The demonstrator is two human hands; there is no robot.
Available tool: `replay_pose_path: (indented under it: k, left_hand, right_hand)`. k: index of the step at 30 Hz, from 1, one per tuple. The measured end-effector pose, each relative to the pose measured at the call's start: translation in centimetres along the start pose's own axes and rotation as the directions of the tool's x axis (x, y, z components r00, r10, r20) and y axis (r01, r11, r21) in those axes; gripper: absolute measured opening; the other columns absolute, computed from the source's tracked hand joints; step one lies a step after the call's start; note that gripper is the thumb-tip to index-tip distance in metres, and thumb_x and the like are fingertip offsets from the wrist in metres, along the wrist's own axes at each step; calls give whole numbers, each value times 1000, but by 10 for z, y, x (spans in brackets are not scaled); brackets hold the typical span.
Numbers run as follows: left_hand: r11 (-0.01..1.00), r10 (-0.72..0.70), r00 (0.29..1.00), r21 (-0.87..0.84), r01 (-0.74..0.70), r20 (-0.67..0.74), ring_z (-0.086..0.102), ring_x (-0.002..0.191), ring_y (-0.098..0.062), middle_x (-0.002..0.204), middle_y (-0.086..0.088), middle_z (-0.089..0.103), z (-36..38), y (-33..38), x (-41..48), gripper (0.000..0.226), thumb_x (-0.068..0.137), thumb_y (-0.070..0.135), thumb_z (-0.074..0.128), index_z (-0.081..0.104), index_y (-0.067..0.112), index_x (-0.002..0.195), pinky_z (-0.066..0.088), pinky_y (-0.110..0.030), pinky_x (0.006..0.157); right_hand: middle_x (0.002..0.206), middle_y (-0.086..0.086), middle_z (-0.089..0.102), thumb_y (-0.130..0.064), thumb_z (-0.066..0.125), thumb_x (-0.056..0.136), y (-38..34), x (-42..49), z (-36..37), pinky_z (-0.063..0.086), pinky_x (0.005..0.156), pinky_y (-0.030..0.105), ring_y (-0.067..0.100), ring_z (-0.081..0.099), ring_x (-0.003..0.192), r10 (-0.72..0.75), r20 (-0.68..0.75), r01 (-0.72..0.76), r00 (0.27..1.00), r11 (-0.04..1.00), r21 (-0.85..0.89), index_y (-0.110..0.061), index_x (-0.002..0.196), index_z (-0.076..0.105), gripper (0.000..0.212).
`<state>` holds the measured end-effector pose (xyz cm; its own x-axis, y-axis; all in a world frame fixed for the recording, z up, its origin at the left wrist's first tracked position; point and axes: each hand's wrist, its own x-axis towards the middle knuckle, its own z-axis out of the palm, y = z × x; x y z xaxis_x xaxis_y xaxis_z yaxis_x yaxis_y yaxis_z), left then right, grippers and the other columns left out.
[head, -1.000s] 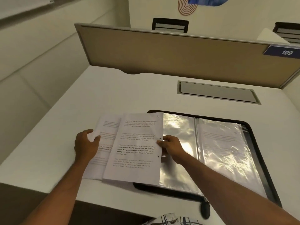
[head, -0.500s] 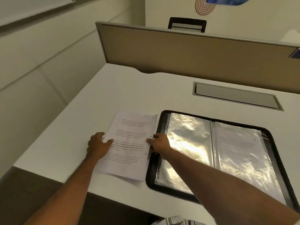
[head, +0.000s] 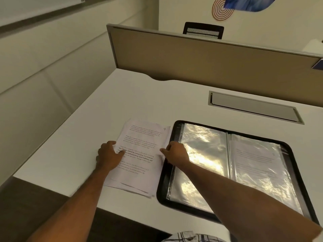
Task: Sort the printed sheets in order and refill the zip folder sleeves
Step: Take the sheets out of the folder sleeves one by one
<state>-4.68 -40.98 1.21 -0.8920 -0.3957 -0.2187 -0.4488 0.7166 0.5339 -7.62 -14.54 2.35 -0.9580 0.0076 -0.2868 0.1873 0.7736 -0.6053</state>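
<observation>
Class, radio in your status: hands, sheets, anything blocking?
Left hand resting on sheets, left edge. Right hand pinching right edge. Folder open alongside. Nothing blocking.

far desk: bare desk between sheet stack and partition, open to reach
back limit: partition upright along far edge
left: narrow bare strip, then wall
right: open zip folder lies flat
stack/folder gap: almost none, right hand over it
stack left edge: left hand rests there
</observation>
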Motion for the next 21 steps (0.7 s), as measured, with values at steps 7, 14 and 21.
replay_pose_path:
  k: [7, 14, 21]
  left_hand:
    - [993, -6, 1000, 114, 7, -14, 46, 126, -35, 136, -16, 50, 2, 9, -8, 67, 84, 42, 73, 46, 13, 138, 41, -54, 101]
    - [978, 152, 988, 147, -145, -36, 43, 128, -36, 138, -17, 46, 23, 50, -20, 66, 85, 38, 72, 45, 12, 139, 36, -54, 103]
    - [884, 450, 890, 104, -455, 71, 48, 123, -31, 135, -12, 51, 76, 116, -53, 62, 86, 39, 71, 48, 13, 137, 38, -49, 101]
  right_hand:
    - [79, -7, 68, -37, 65, 91, 31, -10, -20, 57, 70, 33, 13, 66, 71, -58, -115, 61, 992, 998, 23, -19, 94, 66, 18]
    - [106, 0, 64, -30, 69, 90, 89, -25, -45, 51, 85, 31, 15, 57, 97, -149, -256, 154, 955, 988, 2, -14, 111, 66, 27]
    - [141, 15, 51, -38, 73, 85, 146, -47, -74, 36, 109, 42, 33, 46, 131, -111, -353, 56, 929, 985, -163, -5, 135, 54, 62]
